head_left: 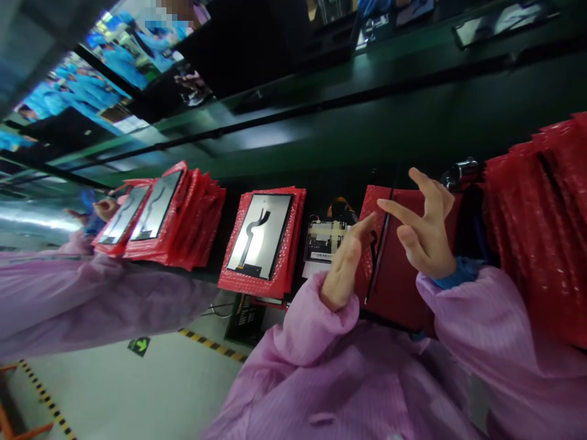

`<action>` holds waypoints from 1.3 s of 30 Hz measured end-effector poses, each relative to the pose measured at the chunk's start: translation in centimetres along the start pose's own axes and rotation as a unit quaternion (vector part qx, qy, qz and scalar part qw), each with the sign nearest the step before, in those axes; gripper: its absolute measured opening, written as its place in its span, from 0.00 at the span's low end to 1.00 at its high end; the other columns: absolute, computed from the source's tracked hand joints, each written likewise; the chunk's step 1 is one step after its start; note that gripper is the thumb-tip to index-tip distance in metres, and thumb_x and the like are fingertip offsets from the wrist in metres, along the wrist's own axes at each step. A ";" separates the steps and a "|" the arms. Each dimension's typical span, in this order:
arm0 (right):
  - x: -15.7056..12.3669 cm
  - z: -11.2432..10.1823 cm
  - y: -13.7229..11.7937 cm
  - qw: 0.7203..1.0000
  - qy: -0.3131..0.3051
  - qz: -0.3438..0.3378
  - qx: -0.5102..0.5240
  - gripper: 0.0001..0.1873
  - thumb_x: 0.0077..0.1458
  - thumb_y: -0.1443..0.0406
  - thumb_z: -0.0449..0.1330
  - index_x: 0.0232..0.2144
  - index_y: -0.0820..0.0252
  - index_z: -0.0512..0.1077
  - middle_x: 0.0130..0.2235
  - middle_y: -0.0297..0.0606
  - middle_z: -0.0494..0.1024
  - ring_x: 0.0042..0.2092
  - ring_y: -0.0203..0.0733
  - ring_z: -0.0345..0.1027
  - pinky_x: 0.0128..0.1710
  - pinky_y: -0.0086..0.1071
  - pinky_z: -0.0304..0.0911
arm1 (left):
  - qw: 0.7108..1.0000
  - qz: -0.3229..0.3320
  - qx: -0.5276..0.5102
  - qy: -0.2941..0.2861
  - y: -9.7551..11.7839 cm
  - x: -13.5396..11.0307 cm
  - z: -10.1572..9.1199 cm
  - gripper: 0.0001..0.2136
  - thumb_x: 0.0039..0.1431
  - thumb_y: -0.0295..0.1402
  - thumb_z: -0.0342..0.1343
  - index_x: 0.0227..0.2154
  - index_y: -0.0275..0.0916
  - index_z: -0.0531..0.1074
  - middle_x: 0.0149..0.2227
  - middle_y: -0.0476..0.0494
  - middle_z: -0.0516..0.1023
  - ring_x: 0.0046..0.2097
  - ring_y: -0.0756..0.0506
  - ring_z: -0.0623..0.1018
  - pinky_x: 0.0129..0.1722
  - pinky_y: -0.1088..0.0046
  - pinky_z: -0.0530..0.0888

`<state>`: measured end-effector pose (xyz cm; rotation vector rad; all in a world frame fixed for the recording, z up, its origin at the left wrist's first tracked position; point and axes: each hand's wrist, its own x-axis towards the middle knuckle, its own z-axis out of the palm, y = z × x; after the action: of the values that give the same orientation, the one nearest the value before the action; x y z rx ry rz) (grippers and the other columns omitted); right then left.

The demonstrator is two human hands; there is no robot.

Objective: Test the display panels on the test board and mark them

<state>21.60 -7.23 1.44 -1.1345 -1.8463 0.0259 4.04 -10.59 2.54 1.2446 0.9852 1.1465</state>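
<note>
My left hand (345, 266) has its fingers stretched out, the tips close to a thin dark edge that looks like a display panel seen side-on (380, 256). A short black ribbon shows beside that edge; whether my fingertips touch it I cannot tell. My right hand (428, 226), a blue band at its wrist, is raised with fingers spread, the index tip near the upper end of the same edge. Below both hands lie red bubble wrap (365, 272) and a smooth dark red surface (406, 269). Left of my left hand is an electronic assembly with yellowish tape (326, 235).
A display panel with a black flex cable (261, 235) rests on red bubble bags. Further left, more panels (158, 205) top bag stacks near a co-worker's hand (106, 209). A tall pile of red bubble bags (545, 238) stands right. Behind runs a green conveyor-like ledge (330, 143).
</note>
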 end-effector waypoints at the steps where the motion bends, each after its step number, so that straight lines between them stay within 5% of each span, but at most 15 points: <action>1: 0.0 0.0 0.1 1.000 0.005 0.000 0.000 0.23 0.68 0.52 0.39 0.58 0.35 0.66 0.70 0.28 0.48 0.68 0.56 0.49 0.65 0.60 0.47 | 0.992 0.057 0.106 0.037 -0.8 -0.6 -1.0 0.20 0.71 0.46 0.42 0.53 0.43 0.72 0.52 0.39 0.76 0.56 0.41 0.75 0.56 0.61 0.72; 2: 0.0 -0.1 0.1 1.000 0.008 -0.004 -0.001 0.23 0.69 0.52 0.39 0.57 0.35 0.66 0.70 0.28 0.48 0.67 0.55 0.50 0.64 0.60 0.47 | 0.960 0.113 0.244 0.078 -1.8 -1.2 -2.2 0.18 0.71 0.43 0.42 0.49 0.41 0.74 0.45 0.39 0.78 0.49 0.42 0.77 0.51 0.63 0.73; 4: 0.0 -0.1 0.2 1.000 0.014 -0.012 -0.002 0.23 0.69 0.51 0.40 0.57 0.38 0.67 0.69 0.28 0.50 0.66 0.54 0.51 0.64 0.58 0.48 | 0.853 0.170 0.479 0.121 -3.8 -2.2 -4.5 0.14 0.71 0.36 0.44 0.42 0.38 0.74 0.34 0.42 0.76 0.38 0.44 0.76 0.43 0.66 0.73; 6: 0.1 -0.2 0.3 1.000 0.017 -0.018 -0.004 0.22 0.69 0.51 0.40 0.56 0.39 0.68 0.69 0.28 0.51 0.66 0.54 0.52 0.64 0.57 0.49 | 0.763 0.182 0.611 0.103 -5.5 -2.9 -6.3 0.12 0.70 0.32 0.45 0.45 0.35 0.73 0.32 0.42 0.75 0.35 0.44 0.75 0.38 0.67 0.72; 10: 0.1 -0.4 0.2 1.000 0.017 -0.017 -0.013 0.22 0.69 0.52 0.41 0.56 0.37 0.68 0.67 0.28 0.55 0.64 0.53 0.55 0.63 0.55 0.52 | 0.692 0.175 0.700 0.027 -7.1 -3.4 -7.6 0.17 0.68 0.28 0.46 0.58 0.36 0.68 0.34 0.43 0.72 0.33 0.45 0.73 0.34 0.69 0.71; 20: 0.1 -0.3 -0.1 1.000 0.017 0.016 -0.008 0.24 0.68 0.49 0.40 0.53 0.38 0.71 0.64 0.31 0.61 0.63 0.52 0.57 0.63 0.54 0.53 | 0.666 0.163 0.728 -0.009 -6.9 -3.0 -7.4 0.20 0.66 0.25 0.45 0.59 0.41 0.69 0.33 0.43 0.73 0.33 0.45 0.74 0.32 0.70 0.70; 24: -0.1 -0.9 -0.9 0.998 0.020 0.041 0.040 0.26 0.68 0.48 0.40 0.54 0.45 0.72 0.52 0.41 0.69 0.56 0.50 0.63 0.57 0.52 0.59 | 0.705 0.187 0.684 -0.003 -6.8 -3.0 -7.4 0.19 0.68 0.32 0.45 0.57 0.36 0.70 0.34 0.41 0.74 0.33 0.44 0.74 0.32 0.68 0.70; 27: -1.3 -2.9 -1.8 0.986 -0.010 0.126 0.108 0.26 0.67 0.48 0.44 0.59 0.48 0.67 0.49 0.42 0.71 0.50 0.48 0.66 0.52 0.49 0.64 | 0.742 0.244 0.624 0.000 -6.6 -3.4 -7.6 0.22 0.69 0.39 0.44 0.60 0.34 0.67 0.42 0.35 0.76 0.44 0.40 0.76 0.44 0.63 0.72; 31: -4.4 -6.1 -2.0 0.935 -0.041 0.313 0.159 0.31 0.57 0.52 0.62 0.61 0.45 0.62 0.47 0.41 0.74 0.41 0.44 0.71 0.38 0.42 0.70 | 0.742 0.331 0.575 -0.095 -6.7 -3.4 -7.9 0.23 0.68 0.36 0.45 0.64 0.37 0.61 0.60 0.34 0.71 0.66 0.36 0.64 0.61 0.57 0.63; 35: -7.0 -7.1 -1.5 0.857 0.009 0.455 0.241 0.33 0.50 0.57 0.67 0.58 0.38 0.63 0.39 0.35 0.77 0.34 0.45 0.73 0.30 0.39 0.70 | 0.762 0.336 0.536 -0.138 -7.4 -2.8 -8.0 0.23 0.66 0.32 0.50 0.63 0.35 0.63 0.56 0.34 0.75 0.62 0.38 0.70 0.60 0.57 0.67; 39: -7.1 -6.0 -1.2 0.816 0.050 0.478 0.321 0.30 0.50 0.62 0.66 0.55 0.40 0.65 0.42 0.33 0.77 0.38 0.42 0.74 0.35 0.37 0.71 | 0.786 0.323 0.509 -0.136 -7.8 -3.2 -7.9 0.27 0.67 0.29 0.49 0.68 0.38 0.55 0.53 0.35 0.78 0.56 0.38 0.74 0.55 0.55 0.72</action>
<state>26.04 -15.42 0.47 -1.3845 -0.8625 1.0616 -3.44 -12.06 -6.14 2.7073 0.9898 0.8359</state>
